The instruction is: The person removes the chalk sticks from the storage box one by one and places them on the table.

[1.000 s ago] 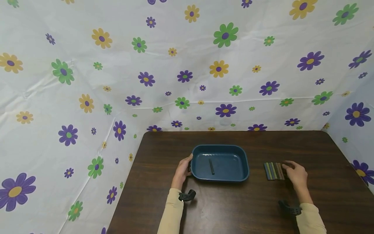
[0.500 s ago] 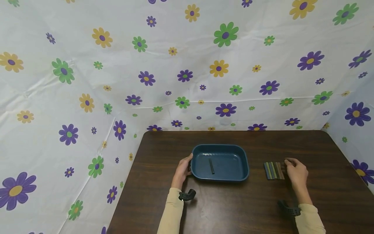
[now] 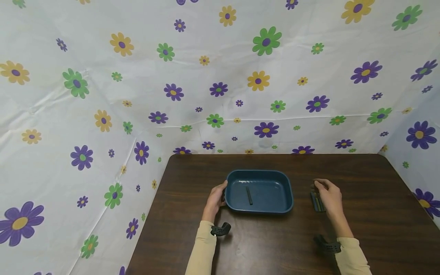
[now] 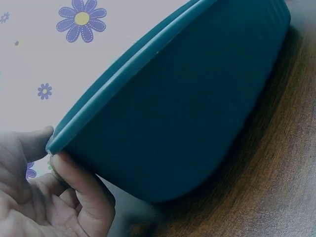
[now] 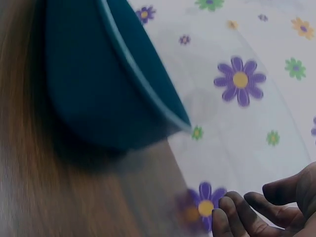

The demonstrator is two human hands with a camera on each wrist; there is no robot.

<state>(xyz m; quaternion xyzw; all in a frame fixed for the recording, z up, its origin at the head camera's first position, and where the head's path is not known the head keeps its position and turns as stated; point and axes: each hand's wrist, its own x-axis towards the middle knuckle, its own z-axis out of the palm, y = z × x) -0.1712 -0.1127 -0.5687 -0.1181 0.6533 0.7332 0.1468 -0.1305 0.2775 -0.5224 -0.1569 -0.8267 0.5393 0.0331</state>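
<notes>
A blue rectangular tub (image 3: 259,211) stands on the table, with a thin dark stick (image 3: 249,195) lying inside it. My left hand (image 3: 214,198) holds the tub's left end; in the left wrist view its thumb and index finger pinch the rim (image 4: 98,106). To the right of the tub, a row of thin coloured sticks (image 3: 317,201) lies side by side, partly covered by my right hand (image 3: 330,196) above it. In the right wrist view, the right hand's fingers (image 5: 237,215) are loosely bent with nothing visible between them and the thumb.
The dark wooden table (image 3: 268,244) has its far edge against a white flowered cloth (image 3: 206,76). Black wrist mounts (image 3: 220,230) sit on both forearms. In the right wrist view, the tub's near wall (image 5: 98,98) stands ahead of the hand.
My right hand has moved left and slightly away, from the right end of the stick row to over it. The left hand and tub stay put.
</notes>
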